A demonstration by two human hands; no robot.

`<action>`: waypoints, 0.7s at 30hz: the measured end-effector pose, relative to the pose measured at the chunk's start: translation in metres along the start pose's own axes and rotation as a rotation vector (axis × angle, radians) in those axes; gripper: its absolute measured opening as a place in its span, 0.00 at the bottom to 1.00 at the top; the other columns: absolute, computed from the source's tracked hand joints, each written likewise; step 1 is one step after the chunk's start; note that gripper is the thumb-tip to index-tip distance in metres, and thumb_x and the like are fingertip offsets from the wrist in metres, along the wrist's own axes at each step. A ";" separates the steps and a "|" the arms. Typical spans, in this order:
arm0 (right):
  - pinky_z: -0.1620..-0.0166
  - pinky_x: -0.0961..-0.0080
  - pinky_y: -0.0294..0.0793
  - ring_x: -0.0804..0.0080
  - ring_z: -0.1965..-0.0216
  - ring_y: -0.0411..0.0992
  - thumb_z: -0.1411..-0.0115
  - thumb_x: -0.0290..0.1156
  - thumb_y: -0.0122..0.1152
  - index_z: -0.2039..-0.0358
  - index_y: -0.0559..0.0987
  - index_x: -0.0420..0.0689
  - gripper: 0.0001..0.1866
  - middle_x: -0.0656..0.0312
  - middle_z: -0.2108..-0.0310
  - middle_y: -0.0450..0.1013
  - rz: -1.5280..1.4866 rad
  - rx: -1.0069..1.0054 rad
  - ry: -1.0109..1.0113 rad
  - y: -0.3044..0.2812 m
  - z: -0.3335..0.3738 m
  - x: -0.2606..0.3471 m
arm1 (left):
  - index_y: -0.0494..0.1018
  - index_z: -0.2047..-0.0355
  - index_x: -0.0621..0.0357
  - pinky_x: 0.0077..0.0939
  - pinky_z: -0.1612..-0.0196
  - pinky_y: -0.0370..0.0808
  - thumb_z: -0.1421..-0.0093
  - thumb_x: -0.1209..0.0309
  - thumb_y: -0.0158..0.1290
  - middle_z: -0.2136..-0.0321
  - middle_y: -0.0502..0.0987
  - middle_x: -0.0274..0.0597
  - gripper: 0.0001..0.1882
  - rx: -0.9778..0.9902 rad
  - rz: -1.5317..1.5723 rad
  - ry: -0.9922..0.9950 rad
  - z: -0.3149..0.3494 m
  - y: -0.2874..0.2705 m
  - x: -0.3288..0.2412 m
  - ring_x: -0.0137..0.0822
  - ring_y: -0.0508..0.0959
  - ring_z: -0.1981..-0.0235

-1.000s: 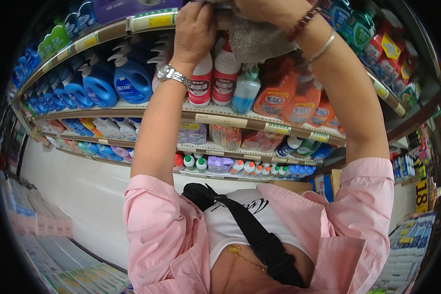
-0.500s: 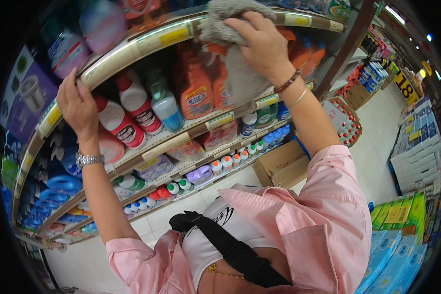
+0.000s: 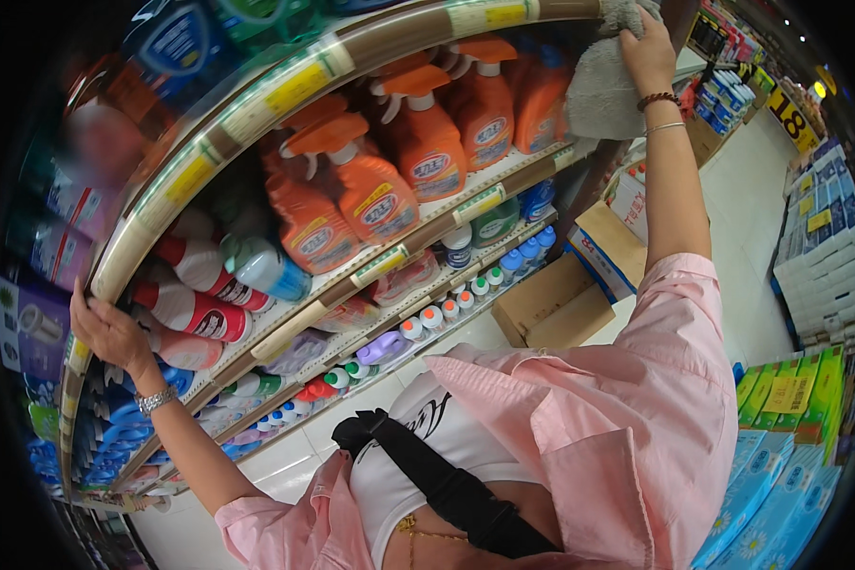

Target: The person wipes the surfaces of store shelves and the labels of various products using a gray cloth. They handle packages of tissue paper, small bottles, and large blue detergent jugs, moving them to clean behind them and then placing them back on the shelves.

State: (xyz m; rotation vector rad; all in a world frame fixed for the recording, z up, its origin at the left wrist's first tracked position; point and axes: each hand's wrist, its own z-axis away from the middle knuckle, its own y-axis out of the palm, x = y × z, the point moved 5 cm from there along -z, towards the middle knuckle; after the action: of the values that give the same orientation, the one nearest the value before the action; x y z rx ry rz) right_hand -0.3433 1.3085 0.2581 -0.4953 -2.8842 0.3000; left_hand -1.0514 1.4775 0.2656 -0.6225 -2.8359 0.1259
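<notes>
At the far right end of an upper shelf edge, my right hand [image 3: 648,52] is closed on a grey cloth [image 3: 603,93]. The cloth is pressed against the edge strip, and its lower part hangs down in front of the shelf. On the left, my left hand [image 3: 114,332] rests on the same curved shelf edge [image 3: 359,40], its fingers laid over the strip and holding no loose thing. Orange spray bottles [image 3: 378,190] stand on the shelf below. Left of them are red-and-white bottles [image 3: 195,309] and a light blue pump bottle [image 3: 266,266].
Lower shelves carry bottles with coloured caps [image 3: 430,316]. An open cardboard box [image 3: 556,299] sits on the floor by the shelf's right end. Stacked white packs [image 3: 820,247] and blue packages [image 3: 765,499] line the right side. Blurred bottles crowd the upper shelf.
My right hand has slid the cloth rightward along the shelf edge to its end, uncovering the orange spray bottles. The view has shifted; my left hand still rests on the edge strip.
</notes>
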 end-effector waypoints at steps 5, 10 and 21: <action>0.54 0.65 0.72 0.51 0.54 0.68 0.53 0.30 0.57 0.51 0.74 0.50 0.25 0.55 0.52 0.69 -0.141 0.126 0.428 0.021 0.061 -0.085 | 0.70 0.50 0.61 0.36 0.46 0.63 0.35 0.68 0.39 0.52 0.72 0.50 0.18 -0.014 -0.018 -0.089 0.006 -0.001 -0.008 0.47 0.69 0.51; 0.49 0.65 0.67 0.50 0.52 0.68 0.54 0.32 0.58 0.53 0.73 0.45 0.24 0.48 0.55 0.71 -0.393 0.168 0.480 0.078 0.175 -0.046 | 0.66 0.46 0.64 0.41 0.42 0.58 0.36 0.64 0.44 0.46 0.62 0.59 0.22 -0.073 -0.093 -0.095 0.005 -0.001 -0.069 0.51 0.63 0.45; 0.50 0.72 0.67 0.59 0.53 0.69 0.53 0.23 0.58 0.52 0.72 0.43 0.24 0.53 0.54 0.68 -0.670 0.206 0.565 0.036 0.193 0.003 | 0.69 0.48 0.60 0.36 0.45 0.62 0.43 0.73 0.53 0.44 0.60 0.51 0.21 0.338 0.300 -0.028 0.060 0.037 -0.222 0.48 0.63 0.45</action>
State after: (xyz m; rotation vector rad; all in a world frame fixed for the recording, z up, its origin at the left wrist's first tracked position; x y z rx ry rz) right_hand -0.3795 1.3116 0.0648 0.3712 -2.2592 0.2782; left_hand -0.8557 1.4150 0.1562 -0.9614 -2.6356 0.6532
